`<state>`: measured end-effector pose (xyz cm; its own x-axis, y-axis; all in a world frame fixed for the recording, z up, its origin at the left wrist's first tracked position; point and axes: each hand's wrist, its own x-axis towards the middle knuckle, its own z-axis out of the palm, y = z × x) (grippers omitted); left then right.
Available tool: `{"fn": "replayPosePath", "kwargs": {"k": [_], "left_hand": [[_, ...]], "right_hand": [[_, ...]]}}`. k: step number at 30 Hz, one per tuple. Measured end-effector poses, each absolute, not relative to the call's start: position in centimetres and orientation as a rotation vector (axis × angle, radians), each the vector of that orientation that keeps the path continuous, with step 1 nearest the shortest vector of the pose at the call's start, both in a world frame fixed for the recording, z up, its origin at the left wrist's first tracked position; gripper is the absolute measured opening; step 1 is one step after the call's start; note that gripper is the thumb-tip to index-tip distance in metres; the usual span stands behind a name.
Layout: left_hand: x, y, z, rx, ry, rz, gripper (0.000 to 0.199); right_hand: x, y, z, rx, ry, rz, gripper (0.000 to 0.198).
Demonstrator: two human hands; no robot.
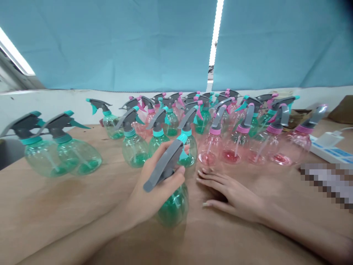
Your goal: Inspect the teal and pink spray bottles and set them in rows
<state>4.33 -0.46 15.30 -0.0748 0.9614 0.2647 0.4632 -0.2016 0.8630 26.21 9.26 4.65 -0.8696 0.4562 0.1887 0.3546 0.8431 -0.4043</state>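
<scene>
Green spray bottle is held at the near middle of the table, its neck clamped by the fingers of the left hand. Whether its base is set down cannot be told. The right hand is laid on the table, fingers slightly apart, with nothing held. A firm neck grip is probably best used, with the trigger kept unsqueezed (it may be caught by a fingertip) and the 4 front pink bottles kept unbumped.
</scene>
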Motion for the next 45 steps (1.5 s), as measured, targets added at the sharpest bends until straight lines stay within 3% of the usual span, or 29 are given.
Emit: {"fn": "replayPosePath", "kwargs": {"k": [5, 11, 19, 23, 35, 45], "left_hand": [[4.0, -0.4, 14.9, 1.715, 1.514, 1.237, 0.017], [3.8, -0.3, 14.6, 1.755, 1.445, 1.241, 0.028], [2.0, -1.7, 15.5, 1.791, 1.491, 1.21, 0.046], [-0.6, -3.9, 15.1, 1.786, 1.684, 1.155, 0.057], [-8.9, -10.7, 13.0, 1.922, 2.261, 1.139, 0.035], [-14.9, -7.2, 13.4, 1.705, 2.339, 1.187, 0.051]], "right_hand": [[25.5, 8.1, 5.4, -0.669, -2.691, 0.623, 0.065], [22.7, 5.7, 7.9, -0.567, -2.539, 0.775, 0.084], [17.8, 3.6, 9.1, -0.588, -2.399, 0.871, 0.061], [15.8, 3.1, 9.5, -0.537, -2.394, 0.927, 0.072], [7.3, 0.7, 10.4, -0.471, -2.527, 0.942, 0.098], [8.4, 1.0, 8.7, -0.521, -2.568, 0.784, 0.063]]}}
